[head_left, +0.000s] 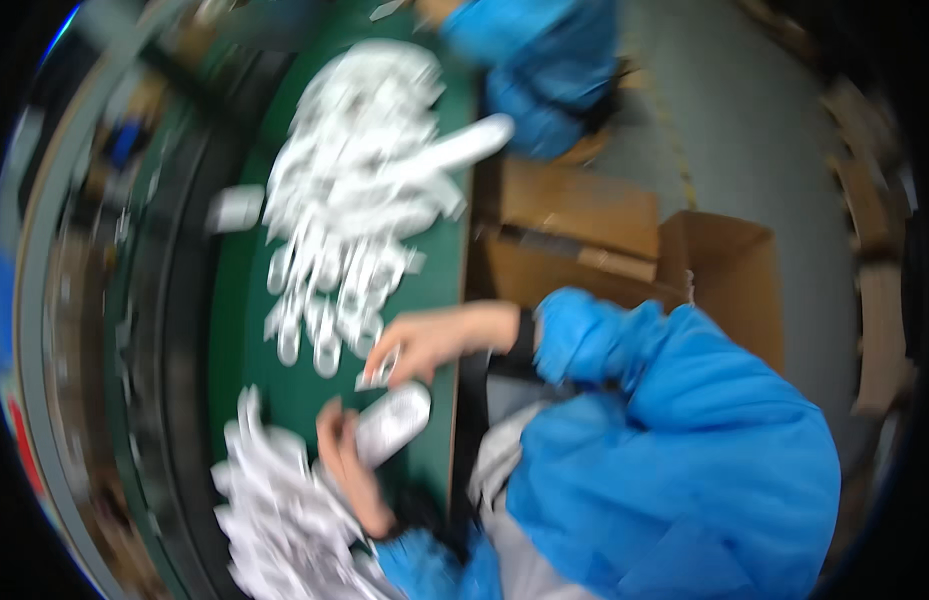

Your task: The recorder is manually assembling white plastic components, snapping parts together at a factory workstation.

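The left hand [349, 470] is wrapped around a white, oblong plastic-wrapped packet [392, 423] low over the green worktop [434, 280], fingers curled under its near end; the right hand [429, 340] pinches a small silvery-white slip [376, 375] just above the packet's far end. The packet looks light and a little slick in its wrapping, probably firm enough inside to be held at mid-length without sagging, and gripping its long sides seems safest. Just left of the left hand lies a loose heap of white packets [274, 510]; a larger spread of similar white pieces [354, 190] covers the worktop farther off, with brown cardboard boxes [624, 250] beside it. Motion blur smears everything, so the slip's true shape, the packet's surface and the far blue-sleeved person [534, 50] stay indistinct
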`<act>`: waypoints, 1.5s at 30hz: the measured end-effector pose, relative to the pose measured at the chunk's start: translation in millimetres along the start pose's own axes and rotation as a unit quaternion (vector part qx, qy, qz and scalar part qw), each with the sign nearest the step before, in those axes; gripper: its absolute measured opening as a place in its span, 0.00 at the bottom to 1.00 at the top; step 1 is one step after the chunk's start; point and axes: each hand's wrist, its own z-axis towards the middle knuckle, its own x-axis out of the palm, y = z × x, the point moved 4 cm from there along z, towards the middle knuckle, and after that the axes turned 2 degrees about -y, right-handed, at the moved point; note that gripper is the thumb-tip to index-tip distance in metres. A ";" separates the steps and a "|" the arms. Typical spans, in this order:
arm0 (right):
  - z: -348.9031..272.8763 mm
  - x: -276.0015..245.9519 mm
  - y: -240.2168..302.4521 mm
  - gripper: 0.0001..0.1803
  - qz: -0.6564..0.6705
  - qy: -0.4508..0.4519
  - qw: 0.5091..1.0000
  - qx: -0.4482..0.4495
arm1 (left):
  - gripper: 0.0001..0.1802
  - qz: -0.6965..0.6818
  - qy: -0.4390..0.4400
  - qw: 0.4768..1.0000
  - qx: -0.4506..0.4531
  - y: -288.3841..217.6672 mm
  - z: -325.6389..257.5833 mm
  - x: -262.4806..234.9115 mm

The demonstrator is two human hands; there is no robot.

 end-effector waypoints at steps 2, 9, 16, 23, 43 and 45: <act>-4.0 -2.0 -8.3 0.15 0.122 -0.042 0.991 0.039 | 0.19 -0.021 0.047 0.999 0.011 6.6 12.4 2.8; 15.5 35.6 -16.5 0.19 0.001 0.046 0.998 0.049 | 0.15 0.124 0.056 0.989 0.054 6.4 -6.8 -14.9; 8.2 47.9 -12.1 0.18 -0.073 0.058 0.993 0.076 | 0.09 0.284 0.108 0.950 0.074 -11.2 -11.4 -4.4; 4.7 53.0 -8.6 0.12 -0.369 0.013 0.924 -0.096 | 0.08 0.311 0.111 0.932 0.151 -8.6 -13.7 -1.9; 17.7 51.4 -17.4 0.19 -0.448 0.033 0.892 -0.057 | 0.14 0.430 0.162 0.886 0.062 -15.1 -7.1 13.4; 26.2 37.8 -28.8 0.13 -0.312 0.032 0.949 -0.001 | 0.13 0.422 0.159 0.888 0.089 -12.7 -4.2 13.3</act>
